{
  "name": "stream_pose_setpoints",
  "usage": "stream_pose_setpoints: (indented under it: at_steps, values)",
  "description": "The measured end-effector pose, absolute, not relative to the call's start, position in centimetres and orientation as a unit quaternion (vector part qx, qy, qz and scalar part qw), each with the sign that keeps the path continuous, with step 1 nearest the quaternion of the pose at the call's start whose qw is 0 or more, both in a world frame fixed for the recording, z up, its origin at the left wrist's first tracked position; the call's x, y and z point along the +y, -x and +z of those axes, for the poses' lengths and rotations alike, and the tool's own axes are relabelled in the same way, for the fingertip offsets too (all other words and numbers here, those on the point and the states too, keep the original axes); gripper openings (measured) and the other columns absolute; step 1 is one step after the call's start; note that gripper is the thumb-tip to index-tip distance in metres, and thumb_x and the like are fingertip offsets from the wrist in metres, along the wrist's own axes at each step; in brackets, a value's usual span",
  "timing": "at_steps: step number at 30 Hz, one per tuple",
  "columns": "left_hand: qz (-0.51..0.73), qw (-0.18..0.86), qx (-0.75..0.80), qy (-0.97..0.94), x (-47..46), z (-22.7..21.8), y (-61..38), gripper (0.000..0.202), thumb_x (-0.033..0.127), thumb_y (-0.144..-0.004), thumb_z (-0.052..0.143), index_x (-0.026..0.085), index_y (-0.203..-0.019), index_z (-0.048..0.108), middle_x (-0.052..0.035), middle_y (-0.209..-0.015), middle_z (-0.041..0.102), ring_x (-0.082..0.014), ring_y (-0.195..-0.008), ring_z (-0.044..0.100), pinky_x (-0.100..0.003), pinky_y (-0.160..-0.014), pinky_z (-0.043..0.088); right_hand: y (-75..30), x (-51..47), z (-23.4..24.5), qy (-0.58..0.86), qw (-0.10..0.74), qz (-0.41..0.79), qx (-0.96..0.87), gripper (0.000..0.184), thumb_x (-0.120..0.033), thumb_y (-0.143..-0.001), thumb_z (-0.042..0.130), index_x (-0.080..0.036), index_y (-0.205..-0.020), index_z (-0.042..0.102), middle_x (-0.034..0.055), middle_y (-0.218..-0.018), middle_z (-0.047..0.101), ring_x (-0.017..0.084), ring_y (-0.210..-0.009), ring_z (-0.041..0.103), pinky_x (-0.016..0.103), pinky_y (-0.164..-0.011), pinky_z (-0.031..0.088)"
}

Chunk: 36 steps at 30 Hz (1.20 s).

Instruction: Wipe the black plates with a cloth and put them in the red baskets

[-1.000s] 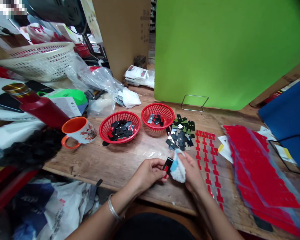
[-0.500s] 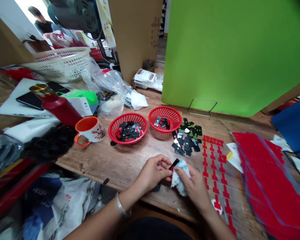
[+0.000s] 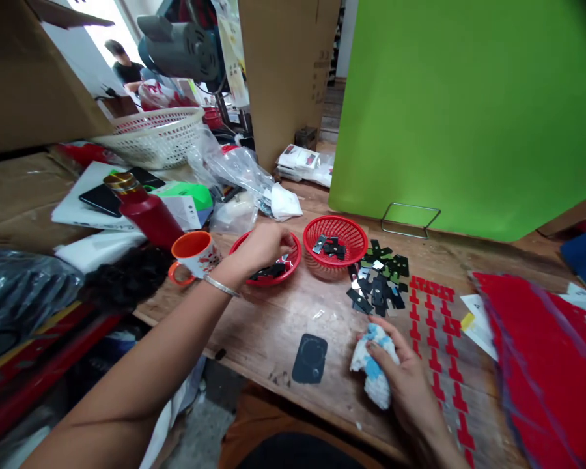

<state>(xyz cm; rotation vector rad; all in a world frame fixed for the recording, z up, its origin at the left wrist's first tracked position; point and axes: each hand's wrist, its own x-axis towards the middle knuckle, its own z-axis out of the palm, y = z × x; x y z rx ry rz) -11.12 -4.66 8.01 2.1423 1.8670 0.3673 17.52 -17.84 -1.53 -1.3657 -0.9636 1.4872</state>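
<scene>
Smooth wood-grain tabletop (image 3: 264,326), faint sheen; soft, rough-textured cloth (image 3: 378,374).
Red baskets (image 3: 322,262): openwork plastic, glossy rims. Dark pad (image 3: 310,359): matt. Small flat pieces (image 3: 379,290): smooth, partly matt, some reflective. Wire stand (image 3: 404,232): shiny metal. Mug (image 3: 190,246): glossy, ceramic in appearance. Bag (image 3: 239,166): clear, crinkled plastic. Green board (image 3: 459,117): smooth, matt.

Open bench (image 3: 254,326) stretches left of the dark pad (image 3: 310,358); red baskets (image 3: 331,264) (image 3: 272,281) stand beyond it, and the right grip (image 3: 404,374) with a cloth (image 3: 377,378) bars its right.
</scene>
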Motion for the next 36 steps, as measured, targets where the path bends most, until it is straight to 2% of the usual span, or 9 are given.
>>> stream_pose_setpoints:
  at_steps: [2, 5, 9, 14, 20, 24, 27, 30, 36]
  values:
    - [0.068, 0.168, 0.675, -0.715, -4.3, 6.2, 12.5, 0.013, 0.02, -0.067, 0.065, 0.018, -0.077, 0.073, -0.0062, -0.075, 0.07, -0.019, -0.072, 0.061, -0.025, -0.066, 0.04, -17.5, -18.1, -1.7, 0.557, 0.393, 0.625, -0.38, 0.056, -0.045, -0.071, 0.07, -0.022, -0.119, 0.056, -0.0004, -0.072, 0.063, 0.013, -0.054, 0.054, 0.023, -0.05, 0.043]
    - [0.057, 0.198, 0.694, -0.69, -4.1, 3.7, 13.4, 0.012, 0.023, -0.063, 0.068, 0.019, -0.074, 0.072, -0.0045, -0.067, 0.068, -0.0174, -0.064, 0.059, -0.023, -0.059, 0.037, -17.2, -18.4, -1.8, 0.557, 0.374, 0.634, -0.383, 0.054, -0.05, -0.071, 0.069, -0.02, -0.114, 0.057, -0.0044, -0.06, 0.054, 0.01, -0.048, 0.045, 0.019, -0.045, 0.034]
    - [0.08, 0.25, 0.692, -0.672, -3.8, 2.3, 13.7, 0.016, 0.028, -0.06, 0.07, 0.017, -0.071, 0.068, -0.0017, -0.062, 0.064, -0.0141, -0.054, 0.055, -0.022, -0.051, 0.034, -16.7, -18.4, -1.4, 0.545, 0.366, 0.655, -0.375, 0.053, -0.051, -0.071, 0.069, -0.02, -0.112, 0.056, -0.0057, -0.057, 0.05, 0.009, -0.048, 0.042, 0.018, -0.045, 0.031]
    - [0.127, 0.322, 0.671, -0.656, -3.4, 2.2, 14.5, 0.018, 0.03, -0.056, 0.071, 0.018, -0.068, 0.065, 0.0, -0.061, 0.064, -0.0124, -0.052, 0.053, -0.019, -0.048, 0.034, -16.7, -18.3, -1.3, 0.541, 0.359, 0.672, -0.356, 0.055, -0.051, -0.069, 0.071, -0.02, -0.112, 0.057, -0.0053, -0.058, 0.052, 0.01, -0.048, 0.043, 0.018, -0.045, 0.032]
    - [0.177, 0.4, 0.633, -0.638, -3.4, 2.1, 15.1, 0.024, 0.029, -0.055, 0.074, 0.016, -0.075, 0.071, -0.0014, -0.063, 0.067, -0.0139, -0.053, 0.056, -0.021, -0.049, 0.037, -16.8, -18.3, -1.9, 0.533, 0.362, 0.684, -0.342, 0.051, -0.048, -0.07, 0.072, -0.021, -0.11, 0.058, -0.0044, -0.06, 0.054, 0.01, -0.049, 0.045, 0.018, -0.046, 0.034]
    - [0.287, 0.446, 0.633, -0.564, -3.6, 2.7, 15.2, 0.024, 0.029, -0.053, 0.079, 0.015, -0.071, 0.073, -0.0044, -0.064, 0.068, -0.0152, -0.057, 0.057, -0.023, -0.055, 0.042, -16.9, -18.3, -2.1, 0.528, 0.37, 0.69, -0.328, 0.048, -0.047, -0.072, 0.07, -0.022, -0.111, 0.059, -0.0045, -0.061, 0.054, 0.01, -0.05, 0.044, 0.018, -0.046, 0.033]
    - [0.407, 0.439, 0.623, -0.503, -4.1, 3.1, 15.5, 0.029, 0.036, -0.059, 0.077, 0.014, -0.077, 0.071, -0.0035, -0.069, 0.068, -0.0132, -0.061, 0.057, -0.022, -0.059, 0.043, -17.0, -18.2, -2.0, 0.526, 0.389, 0.687, -0.317, 0.044, -0.047, -0.075, 0.068, -0.023, -0.111, 0.061, -0.0022, -0.068, 0.058, 0.011, -0.054, 0.047, 0.019, -0.047, 0.036]
    - [0.488, 0.416, 0.615, -0.458, -4.4, 2.9, 16.1, 0.034, 0.042, -0.064, 0.074, 0.013, -0.08, 0.069, -0.0016, -0.069, 0.066, -0.009, -0.058, 0.053, -0.019, -0.055, 0.04, -17.0, -18.2, -2.0, 0.525, 0.406, 0.677, -0.318, 0.041, -0.048, -0.077, 0.065, -0.023, -0.109, 0.064, 0.0, -0.074, 0.063, 0.014, -0.06, 0.052, 0.021, -0.051, 0.04]
    - [0.586, 0.399, 0.617, -0.341, -5.2, 3.2, 16.0, 0.029, 0.03, -0.065, 0.074, 0.012, -0.083, 0.062, -0.0005, -0.069, 0.063, -0.008, -0.056, 0.056, -0.017, -0.051, 0.042, -17.0, -18.2, -2.5, 0.527, 0.385, 0.679, -0.335, 0.046, -0.049, -0.076, 0.065, -0.022, -0.114, 0.063, 0.0009, -0.07, 0.064, 0.018, -0.062, 0.057, 0.024, -0.051, 0.042]
